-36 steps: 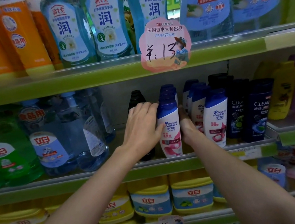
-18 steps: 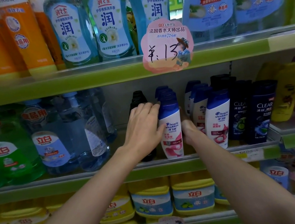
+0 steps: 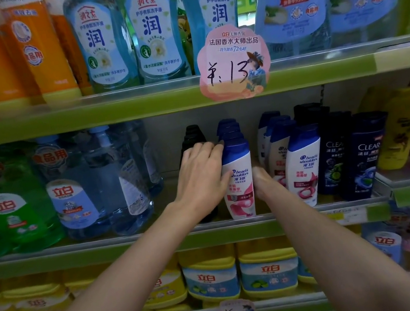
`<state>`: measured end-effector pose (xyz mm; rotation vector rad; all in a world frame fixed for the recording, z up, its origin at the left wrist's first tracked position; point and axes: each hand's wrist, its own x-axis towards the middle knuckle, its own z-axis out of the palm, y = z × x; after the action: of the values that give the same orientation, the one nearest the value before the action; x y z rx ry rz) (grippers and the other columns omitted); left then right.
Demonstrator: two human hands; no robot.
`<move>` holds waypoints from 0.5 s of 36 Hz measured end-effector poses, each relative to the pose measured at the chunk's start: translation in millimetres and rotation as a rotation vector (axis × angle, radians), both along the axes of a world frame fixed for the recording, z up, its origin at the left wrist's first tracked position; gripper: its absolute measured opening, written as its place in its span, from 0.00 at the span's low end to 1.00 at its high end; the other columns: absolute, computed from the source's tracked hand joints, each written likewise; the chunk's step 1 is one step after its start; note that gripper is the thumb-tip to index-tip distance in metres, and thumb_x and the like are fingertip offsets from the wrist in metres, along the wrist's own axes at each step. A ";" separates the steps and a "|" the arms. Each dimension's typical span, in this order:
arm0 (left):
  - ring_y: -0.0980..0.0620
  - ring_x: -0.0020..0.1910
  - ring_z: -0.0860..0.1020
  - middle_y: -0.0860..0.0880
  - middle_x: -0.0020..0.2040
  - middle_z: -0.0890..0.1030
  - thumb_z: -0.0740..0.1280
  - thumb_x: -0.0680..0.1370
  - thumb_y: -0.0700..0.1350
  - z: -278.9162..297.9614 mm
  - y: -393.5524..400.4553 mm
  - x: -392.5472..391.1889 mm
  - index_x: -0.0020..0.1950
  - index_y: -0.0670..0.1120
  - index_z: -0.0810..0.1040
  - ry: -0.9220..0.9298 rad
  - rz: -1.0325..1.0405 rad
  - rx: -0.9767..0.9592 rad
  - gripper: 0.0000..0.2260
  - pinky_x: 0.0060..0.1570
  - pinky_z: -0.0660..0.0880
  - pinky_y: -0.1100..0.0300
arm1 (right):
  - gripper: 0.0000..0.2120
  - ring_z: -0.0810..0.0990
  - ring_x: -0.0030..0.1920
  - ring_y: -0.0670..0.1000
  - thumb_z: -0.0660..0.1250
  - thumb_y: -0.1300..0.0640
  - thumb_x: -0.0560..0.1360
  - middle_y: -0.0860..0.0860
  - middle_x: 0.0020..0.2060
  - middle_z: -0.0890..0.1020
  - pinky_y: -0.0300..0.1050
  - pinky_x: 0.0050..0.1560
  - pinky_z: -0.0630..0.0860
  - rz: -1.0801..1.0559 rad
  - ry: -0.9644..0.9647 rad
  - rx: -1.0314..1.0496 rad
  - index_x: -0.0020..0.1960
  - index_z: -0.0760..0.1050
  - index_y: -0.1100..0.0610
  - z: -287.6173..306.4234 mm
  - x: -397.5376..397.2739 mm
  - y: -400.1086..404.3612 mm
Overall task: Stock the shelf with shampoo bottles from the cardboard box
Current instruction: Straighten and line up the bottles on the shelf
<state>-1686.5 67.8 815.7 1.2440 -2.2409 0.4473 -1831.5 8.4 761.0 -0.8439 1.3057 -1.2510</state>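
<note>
The white plastic shampoo bottle with a dark blue cap and pink label [image 3: 237,177] stood upright at the front edge of the green-edged middle shelf [image 3: 132,247], heading a file of like bottles whose caps showed behind it toward twelve o'clock. The left hand [image 3: 203,179] lay against its nine o'clock side, fingers fairly straight and reaching past the cap, thumb on the label, pressing rather than curling round. The right hand [image 3: 264,181] sat at its three o'clock side, but the fingers were hidden behind the bottle, so I could not tell whether they gripped it or only steadied it. A row of slim black bottles [image 3: 192,137] stood just beside the left hand's fingers at eleven o'clock, and a second white and blue shampoo bottle [image 3: 304,165] stood near the right wrist at three o'clock. The cardboard box was not in view. The risk, as I judged it, was toppling: a sideways squeeze high on so narrow a bottle could tip it off the shelf lip, or the knuckles could knock the black bottles over.
</note>
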 end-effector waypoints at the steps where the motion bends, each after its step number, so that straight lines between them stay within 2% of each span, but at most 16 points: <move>1: 0.52 0.66 0.65 0.49 0.67 0.70 0.63 0.78 0.51 0.1 0.3 0.0 0.72 0.45 0.64 0.001 -0.001 0.002 0.24 0.65 0.55 0.60 | 0.16 0.75 0.19 0.43 0.55 0.53 0.82 0.48 0.18 0.77 0.35 0.30 0.71 0.001 0.006 0.001 0.37 0.69 0.58 0.2 -0.4 0.3; 7: 0.52 0.66 0.65 0.50 0.67 0.70 0.63 0.78 0.51 0.2 0.3 -0.6 0.72 0.46 0.64 0.005 0.003 0.007 0.24 0.66 0.55 0.60 | 0.16 0.75 0.18 0.43 0.54 0.53 0.82 0.47 0.18 0.77 0.33 0.25 0.72 0.006 0.043 -0.009 0.38 0.69 0.58 1.9 0.0 2.6; 9: 0.52 0.66 0.66 0.49 0.66 0.70 0.63 0.78 0.50 0.0 0.7 -0.1 0.72 0.46 0.64 0.004 0.003 0.007 0.24 0.65 0.56 0.60 | 0.17 0.77 0.20 0.45 0.53 0.52 0.82 0.48 0.18 0.77 0.37 0.30 0.72 0.005 0.013 -0.011 0.38 0.69 0.58 1.1 0.2 2.0; 11: 0.52 0.65 0.66 0.49 0.66 0.71 0.63 0.78 0.50 -0.3 1.1 0.3 0.72 0.45 0.65 -0.001 -0.001 0.001 0.24 0.65 0.56 0.60 | 0.18 0.78 0.28 0.49 0.53 0.51 0.82 0.49 0.19 0.78 0.39 0.34 0.72 -0.005 0.005 -0.004 0.38 0.70 0.59 -0.2 -0.8 1.5; 16: 0.52 0.65 0.66 0.49 0.66 0.70 0.63 0.78 0.50 0.2 1.2 0.7 0.72 0.45 0.64 -0.002 -0.003 0.003 0.24 0.65 0.56 0.60 | 0.18 0.77 0.34 0.52 0.53 0.52 0.82 0.55 0.32 0.78 0.41 0.37 0.73 -0.004 0.034 0.016 0.38 0.70 0.60 -0.6 -1.5 2.7; 18: 0.52 0.66 0.65 0.49 0.67 0.70 0.63 0.78 0.50 0.3 1.4 0.7 0.72 0.45 0.64 -0.005 -0.003 0.008 0.25 0.66 0.56 0.60 | 0.19 0.77 0.35 0.52 0.53 0.51 0.82 0.55 0.34 0.78 0.42 0.39 0.73 -0.002 0.048 0.019 0.38 0.70 0.60 0.2 -1.9 2.2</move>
<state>-1685.8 69.2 815.9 1.2449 -2.2508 0.4416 -1833.4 10.5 761.3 -0.8634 1.3549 -1.2248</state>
